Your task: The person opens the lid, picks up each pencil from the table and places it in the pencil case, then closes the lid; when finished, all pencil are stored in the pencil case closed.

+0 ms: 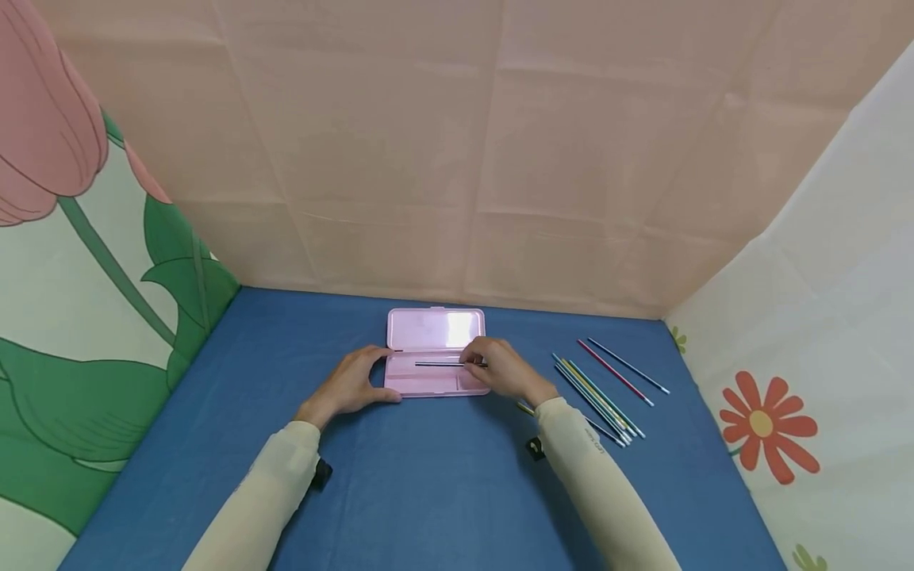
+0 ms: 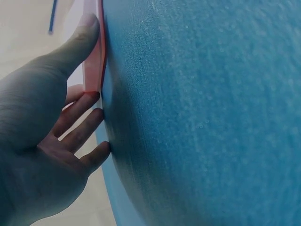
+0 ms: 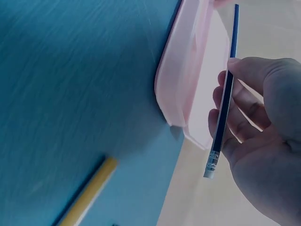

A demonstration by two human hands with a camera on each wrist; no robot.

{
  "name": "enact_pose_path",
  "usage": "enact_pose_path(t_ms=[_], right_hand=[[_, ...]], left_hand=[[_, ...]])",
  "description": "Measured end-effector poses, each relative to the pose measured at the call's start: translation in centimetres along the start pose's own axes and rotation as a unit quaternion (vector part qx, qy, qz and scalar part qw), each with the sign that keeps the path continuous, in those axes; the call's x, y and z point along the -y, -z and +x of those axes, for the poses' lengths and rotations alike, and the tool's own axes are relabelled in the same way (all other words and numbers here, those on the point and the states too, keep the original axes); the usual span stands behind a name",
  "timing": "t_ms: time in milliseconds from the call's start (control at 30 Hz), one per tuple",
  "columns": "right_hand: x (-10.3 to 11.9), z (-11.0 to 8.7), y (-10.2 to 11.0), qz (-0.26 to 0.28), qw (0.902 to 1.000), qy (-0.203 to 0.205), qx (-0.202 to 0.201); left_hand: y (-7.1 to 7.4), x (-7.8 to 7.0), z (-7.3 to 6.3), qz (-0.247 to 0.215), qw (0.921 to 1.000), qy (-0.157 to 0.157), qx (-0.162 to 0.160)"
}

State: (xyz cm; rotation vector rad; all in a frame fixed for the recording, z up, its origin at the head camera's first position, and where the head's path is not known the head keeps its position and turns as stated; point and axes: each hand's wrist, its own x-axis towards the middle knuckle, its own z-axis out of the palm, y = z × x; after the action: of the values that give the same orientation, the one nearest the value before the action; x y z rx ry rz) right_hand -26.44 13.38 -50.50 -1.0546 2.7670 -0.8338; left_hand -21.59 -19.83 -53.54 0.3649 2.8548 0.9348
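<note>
Pinching a dark pencil with thumb and fingers of the right hand, over the open pink case between both hands; touching the case's end with the left hand, loosely spread. Likely light, stiff and slick, so best taken mid-shaft.

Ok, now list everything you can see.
Pencil case: 1, pink, open, centre
Held pencil: 1, dark blue, over the case
Red pencil: 1, red, right side
Other loose pencils: several, mixed colours, partly hidden, right side
Tabletop: 1, blue, below
Back sheet: 1, tan, behind
Left sheet: 1, green, pink, white, left
Right sheet: 1, white, red-flowered, right
Wrist devices: 2, black, at cuffs
Sleeves: 2, cream, foreground
Left hand: 1, at the case's left end
Right hand: 1, pinching the held pencil
</note>
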Motion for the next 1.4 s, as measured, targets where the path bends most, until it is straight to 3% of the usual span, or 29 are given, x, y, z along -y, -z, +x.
enact_pose_path(t_ms=[367,467,633,667,967,1400], right_hand=[[0.6,2.9,-2.5,-0.009,0.9989,0.046,0.003],[-0.8,3.6,-3.6,-0.001,0.9980,0.063,0.000],[-0.6,4.0,-4.1,0.016,0.9981,0.057,0.017],[0.6,3.8,-3.6,0.020,0.9984,0.047,0.023],[-4.5,5.7,-7.8,0.016,0.9986,0.042,0.027],[-6.3,6.4,-9.4,0.014,0.9989,0.040,0.020]], left_hand=[[-0.1,0.5,-0.2,0.001,1.0000,0.006,0.001],[0.0,0.4,-0.2,0.000,1.0000,0.006,0.002],[-0.1,0.5,-0.2,-0.001,1.0000,0.003,0.001],[-0.2,0.5,-0.2,-0.001,1.0000,0.003,0.001],[-0.2,0.5,0.1,-0.002,1.0000,-0.004,0.000],[-0.4,0.4,0.6,0.003,0.9999,-0.011,0.004]])
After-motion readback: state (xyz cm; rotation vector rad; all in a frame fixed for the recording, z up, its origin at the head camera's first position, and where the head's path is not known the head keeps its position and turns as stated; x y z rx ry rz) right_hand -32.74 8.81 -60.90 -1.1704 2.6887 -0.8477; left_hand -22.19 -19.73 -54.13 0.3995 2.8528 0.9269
